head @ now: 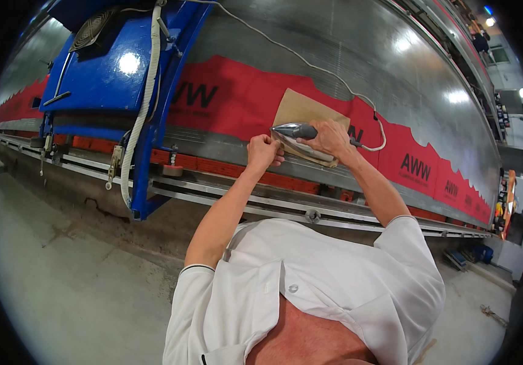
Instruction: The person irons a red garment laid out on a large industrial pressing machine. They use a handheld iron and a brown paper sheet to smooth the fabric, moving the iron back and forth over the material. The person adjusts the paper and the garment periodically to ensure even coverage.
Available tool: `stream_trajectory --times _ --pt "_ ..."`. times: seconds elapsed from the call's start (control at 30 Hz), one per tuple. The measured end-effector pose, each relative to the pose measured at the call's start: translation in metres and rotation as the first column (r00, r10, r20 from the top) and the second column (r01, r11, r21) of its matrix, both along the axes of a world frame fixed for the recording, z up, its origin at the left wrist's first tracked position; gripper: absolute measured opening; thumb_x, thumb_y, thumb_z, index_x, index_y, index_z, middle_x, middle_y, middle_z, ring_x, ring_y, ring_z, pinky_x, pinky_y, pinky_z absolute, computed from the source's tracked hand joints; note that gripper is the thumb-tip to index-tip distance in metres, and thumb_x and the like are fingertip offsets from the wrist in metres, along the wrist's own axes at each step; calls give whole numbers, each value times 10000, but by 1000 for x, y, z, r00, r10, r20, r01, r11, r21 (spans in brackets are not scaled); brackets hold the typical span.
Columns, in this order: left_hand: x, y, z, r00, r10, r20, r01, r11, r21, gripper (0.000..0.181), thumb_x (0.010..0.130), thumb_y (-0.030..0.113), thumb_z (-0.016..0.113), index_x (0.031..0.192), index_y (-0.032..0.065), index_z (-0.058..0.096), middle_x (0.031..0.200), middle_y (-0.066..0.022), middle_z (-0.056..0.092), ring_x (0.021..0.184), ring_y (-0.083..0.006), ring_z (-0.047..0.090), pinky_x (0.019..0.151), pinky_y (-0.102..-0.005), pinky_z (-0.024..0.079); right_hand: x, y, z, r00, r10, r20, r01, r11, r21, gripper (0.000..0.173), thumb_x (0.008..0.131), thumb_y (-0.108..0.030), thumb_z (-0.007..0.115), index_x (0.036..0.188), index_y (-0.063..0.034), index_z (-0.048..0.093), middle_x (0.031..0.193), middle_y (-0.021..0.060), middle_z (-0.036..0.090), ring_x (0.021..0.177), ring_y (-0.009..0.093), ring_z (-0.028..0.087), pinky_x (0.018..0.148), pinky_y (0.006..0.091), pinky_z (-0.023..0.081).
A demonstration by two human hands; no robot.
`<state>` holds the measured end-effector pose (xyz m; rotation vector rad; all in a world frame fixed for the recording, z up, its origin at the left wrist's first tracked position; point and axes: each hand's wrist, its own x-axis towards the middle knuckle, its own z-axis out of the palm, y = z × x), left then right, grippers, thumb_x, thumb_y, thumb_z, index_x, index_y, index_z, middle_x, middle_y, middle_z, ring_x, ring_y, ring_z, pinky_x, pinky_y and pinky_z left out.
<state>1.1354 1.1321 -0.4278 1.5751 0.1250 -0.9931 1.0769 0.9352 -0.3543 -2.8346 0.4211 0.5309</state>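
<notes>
My right hand (328, 137) grips the dark handle of an electric iron (294, 131), whose metal body rests on a tan cloth (309, 107). Under the cloth lies a long row of red fabric pieces (261, 98) with black printed lettering, spread on a metal-topped table (288, 54). At the cloth's near left corner, beside the iron's tip, is my left hand (265, 151), its thumb and forefinger pinched together. Whether they hold the cloth's edge cannot be told. A pale cord (284, 45) runs from the iron's rear across the table and up out of view.
A blue machine carriage (106, 68) with a ribbed white hose (145, 105) stands over the table at left. Metal rails (261, 200) run along the near edge, above a concrete floor (83, 273). A distant person (480, 42) is at upper right.
</notes>
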Motion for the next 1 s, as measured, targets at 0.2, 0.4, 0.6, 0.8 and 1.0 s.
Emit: stream_trajectory --times 0.2,0.4,0.6,0.8,1.0 --pt "-7 -5 -4 1000 -2 -13 2 1000 -7 113 918 99 638 857 16 593 775 -139 730 610 -197 731 499 -300 603 2 -12 -4 999 6 49 -5 1000 -28 609 757 -663 738 1021 -115 767 815 162 731 818 351 714 738 468 550" --pt "-14 -13 -2 1000 -13 -13 13 1000 16 129 908 104 638 835 12 584 774 -153 733 603 -196 731 490 -297 599 6 -33 -5 998 -42 51 45 997 -57 616 764 -679 722 1048 -135 773 848 154 742 834 348 721 730 458 560" --pt "-19 -18 -1 1000 -12 -4 12 1000 27 150 912 99 623 802 5 584 760 -157 732 596 -194 729 482 -293 592 16 -47 2 995 -96 18 97 994 -41 589 767 -652 731 1065 -146 772 904 153 753 868 341 728 761 462 568" --pt "-26 -24 -1 1000 12 -6 -12 1000 23 163 910 84 614 768 10 580 738 -144 729 583 -185 724 463 -297 578 25 -62 15 986 -168 2 168 986 0 517 798 -571 736 1086 -143 766 918 161 752 903 337 722 802 458 554" --pt "-31 -27 -5 1000 22 -7 -22 1000 -5 166 913 71 608 761 11 577 737 -150 726 588 -187 726 465 -298 584 25 -73 9 983 -168 73 165 985 48 440 793 -498 762 1070 -158 777 898 172 745 876 349 715 788 451 536"
